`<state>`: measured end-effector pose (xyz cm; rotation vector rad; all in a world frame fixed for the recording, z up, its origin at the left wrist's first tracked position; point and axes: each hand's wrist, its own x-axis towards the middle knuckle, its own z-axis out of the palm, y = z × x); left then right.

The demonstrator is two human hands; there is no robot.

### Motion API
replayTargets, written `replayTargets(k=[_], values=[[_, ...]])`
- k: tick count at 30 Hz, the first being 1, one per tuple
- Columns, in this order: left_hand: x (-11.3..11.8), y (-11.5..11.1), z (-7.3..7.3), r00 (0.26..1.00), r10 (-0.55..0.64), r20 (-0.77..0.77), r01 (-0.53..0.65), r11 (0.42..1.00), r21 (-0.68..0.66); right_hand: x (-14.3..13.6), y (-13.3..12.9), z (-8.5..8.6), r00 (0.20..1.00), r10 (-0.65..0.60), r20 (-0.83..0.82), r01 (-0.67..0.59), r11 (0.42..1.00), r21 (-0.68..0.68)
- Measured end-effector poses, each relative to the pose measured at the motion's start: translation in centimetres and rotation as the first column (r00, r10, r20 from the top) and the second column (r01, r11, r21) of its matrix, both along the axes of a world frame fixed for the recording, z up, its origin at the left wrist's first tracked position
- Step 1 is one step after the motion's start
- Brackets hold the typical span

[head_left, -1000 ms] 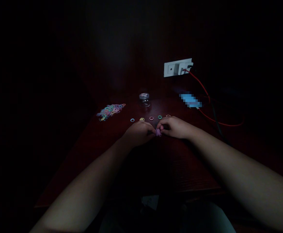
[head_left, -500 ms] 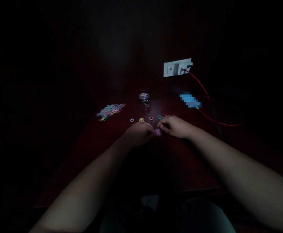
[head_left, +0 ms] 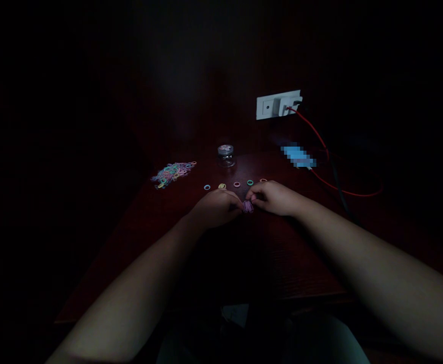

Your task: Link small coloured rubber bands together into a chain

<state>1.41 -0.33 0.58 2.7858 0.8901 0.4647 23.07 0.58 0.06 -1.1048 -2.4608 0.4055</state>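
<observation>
A small bundle of purple elastic hair bands (head_left: 248,206) sits just above the table between my two hands. My left hand (head_left: 218,208) pinches its left side, thumb and fingers pressed together. From the right, my right hand (head_left: 273,197) has its fingers curled in and the fingertips on the upper edge of the bundle. Behind the hands a row of single bands lies on the table: a blue band (head_left: 207,187), a yellow band (head_left: 222,186), a pink band (head_left: 237,185), a green band (head_left: 250,182) and an orange-pink band (head_left: 263,180), partly covered by my right hand.
A loose pile of mixed hair bands (head_left: 174,174) lies at the left on the dark red table (head_left: 278,258). A clear lidded jar (head_left: 226,156) stands at the back. At right, a blurred blue object (head_left: 298,156) joins a red cable (head_left: 352,193) from the wall socket (head_left: 267,107).
Both hands stay in nearly the same place. The purple bundle between the fingertips has shifted slightly in shape; the row and the pile have not moved.
</observation>
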Motion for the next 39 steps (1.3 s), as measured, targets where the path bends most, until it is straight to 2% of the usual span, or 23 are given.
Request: replayTargets(k=[26,39], values=[[0.08,-0.28,0.34,0.999,-0.03,-0.015,0.03,0.999,-0.025,0.05,0.0,0.13,1.0,0.01,-0.027,-0.011,1.0,-0.022],[-0.6,0.06,0.6,0.998,0.013,0.068,-0.014,1.0,0.018,0.06,-0.09,0.22,0.999,-0.003,-0.041,0.004,1.0,0.022]])
